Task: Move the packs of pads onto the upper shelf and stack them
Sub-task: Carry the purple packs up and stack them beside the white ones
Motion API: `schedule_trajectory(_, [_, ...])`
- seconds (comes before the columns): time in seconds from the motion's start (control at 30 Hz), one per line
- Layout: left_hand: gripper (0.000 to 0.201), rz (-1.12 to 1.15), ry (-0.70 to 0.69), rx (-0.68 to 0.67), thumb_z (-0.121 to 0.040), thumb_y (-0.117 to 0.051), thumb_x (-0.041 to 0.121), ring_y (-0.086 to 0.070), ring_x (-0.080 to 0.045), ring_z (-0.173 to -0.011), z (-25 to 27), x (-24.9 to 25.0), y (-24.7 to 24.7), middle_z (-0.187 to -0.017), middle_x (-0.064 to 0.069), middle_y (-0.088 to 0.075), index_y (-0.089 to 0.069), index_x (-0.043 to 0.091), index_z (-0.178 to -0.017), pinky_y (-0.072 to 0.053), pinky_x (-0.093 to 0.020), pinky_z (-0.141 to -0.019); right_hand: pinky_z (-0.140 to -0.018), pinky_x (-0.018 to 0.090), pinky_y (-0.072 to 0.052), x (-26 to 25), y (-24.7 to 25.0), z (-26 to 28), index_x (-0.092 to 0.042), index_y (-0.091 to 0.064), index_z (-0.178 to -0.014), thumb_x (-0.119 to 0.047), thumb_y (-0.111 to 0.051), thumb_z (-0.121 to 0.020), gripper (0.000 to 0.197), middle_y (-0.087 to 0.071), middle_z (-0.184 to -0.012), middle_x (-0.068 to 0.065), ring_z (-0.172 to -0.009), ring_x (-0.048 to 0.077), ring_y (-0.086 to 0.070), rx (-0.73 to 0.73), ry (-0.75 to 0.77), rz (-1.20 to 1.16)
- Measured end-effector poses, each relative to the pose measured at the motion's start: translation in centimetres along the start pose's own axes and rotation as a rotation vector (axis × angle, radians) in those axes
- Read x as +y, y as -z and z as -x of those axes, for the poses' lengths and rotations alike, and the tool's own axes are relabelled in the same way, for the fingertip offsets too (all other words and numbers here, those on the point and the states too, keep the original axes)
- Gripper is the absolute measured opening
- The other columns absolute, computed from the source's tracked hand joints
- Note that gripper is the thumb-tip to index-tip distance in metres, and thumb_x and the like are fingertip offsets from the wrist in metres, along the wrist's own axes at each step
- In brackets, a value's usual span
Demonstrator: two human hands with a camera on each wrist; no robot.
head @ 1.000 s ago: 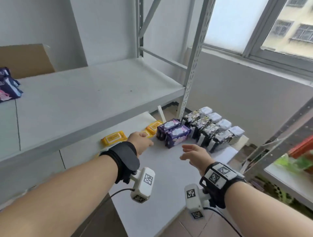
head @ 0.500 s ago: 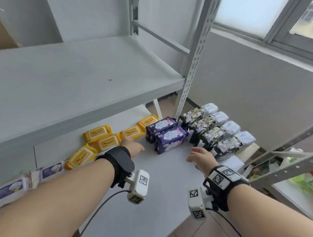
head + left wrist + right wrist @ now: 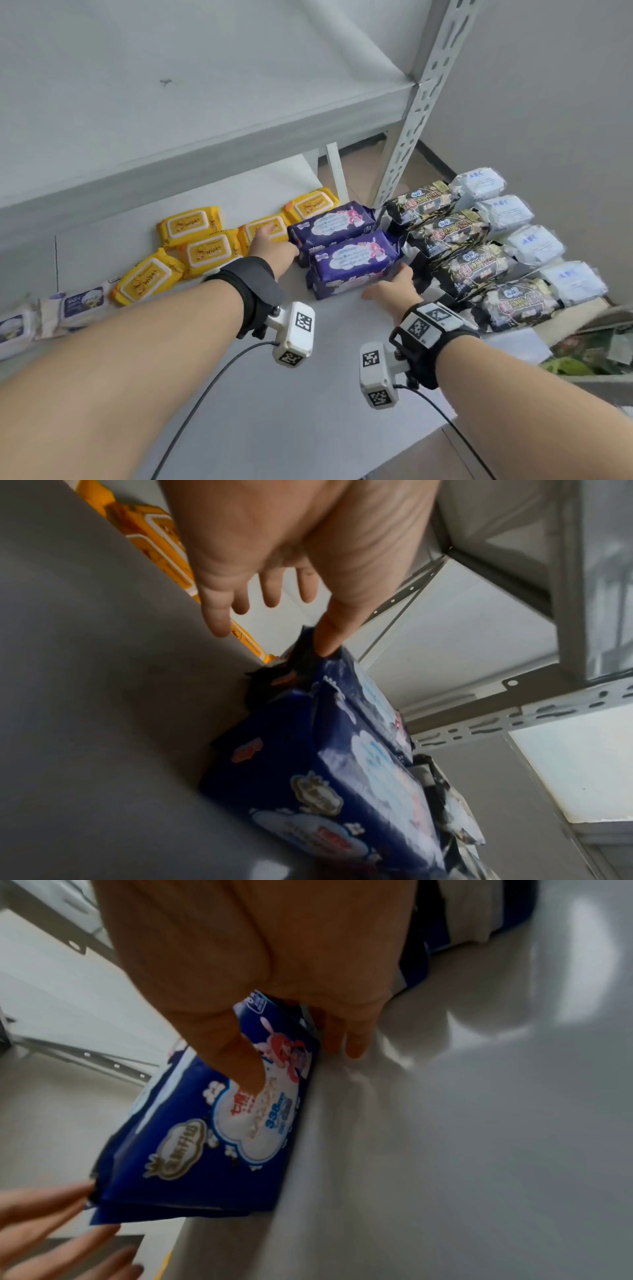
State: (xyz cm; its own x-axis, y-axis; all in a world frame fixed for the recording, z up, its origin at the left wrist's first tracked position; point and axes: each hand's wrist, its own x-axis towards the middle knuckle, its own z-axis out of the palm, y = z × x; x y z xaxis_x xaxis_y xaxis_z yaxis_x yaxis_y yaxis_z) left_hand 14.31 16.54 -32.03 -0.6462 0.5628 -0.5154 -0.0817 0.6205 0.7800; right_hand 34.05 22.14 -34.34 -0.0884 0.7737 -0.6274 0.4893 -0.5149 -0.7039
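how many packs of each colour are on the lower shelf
yellow wipes packs: 5
purple packs: 2
black patterned packs: 4
pale blue-white packs: 4
white packs with purple labels, at the left edge: 2 in view, one cut off by the frame
total: 17

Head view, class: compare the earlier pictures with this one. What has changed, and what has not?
Both hands reached forward to the near dark blue plastic pack of pads: the left hand now touches its left end, the right hand grips its right end. The blue packs, yellow wipes packs and black packs kept their places on the lower shelf.
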Motion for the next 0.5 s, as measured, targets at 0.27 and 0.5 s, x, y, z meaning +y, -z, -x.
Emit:
schedule_trajectory(0.27, [0.079, 0.201, 0.022, 0.001, -0.072, -0.071, 0.002, -0.056, -0.019, -0.100, -0.4, -0.1, -3.4, -0.130, -0.005, -0.054, -0.035, 0.018, -0.140, -0.052, -0.029, -0.071, -0.105, 0.051, -0.040, 0.3, -0.7, -2.5, -0.014, -0.022, -0.139, -0.014, -0.088, -0.058, 0.104, -0.042, -0.136, 0.014, -0.125, 0.030, -0.045, -0.043, 0.049, 0.027])
schedule_trajectory(0.5, [0.074, 0.067, -0.026, 0.039, -0.066, -0.081, 0.011, -0.058, -0.016, -0.093, -1.2, -0.2, -2.9, -0.123, -0.004, -0.059, -0.044, 0.019, -0.129, -0.051, -0.028, -0.069, -0.093, 0.034, -0.042, 1.2, 0.5, -2.8, -0.014, -0.019, -0.140, -0.009, -0.089, -0.057, 0.108, -0.053, -0.122, 0.001, -0.113, 0.019, -0.052, -0.128, 0.132, 0.074])
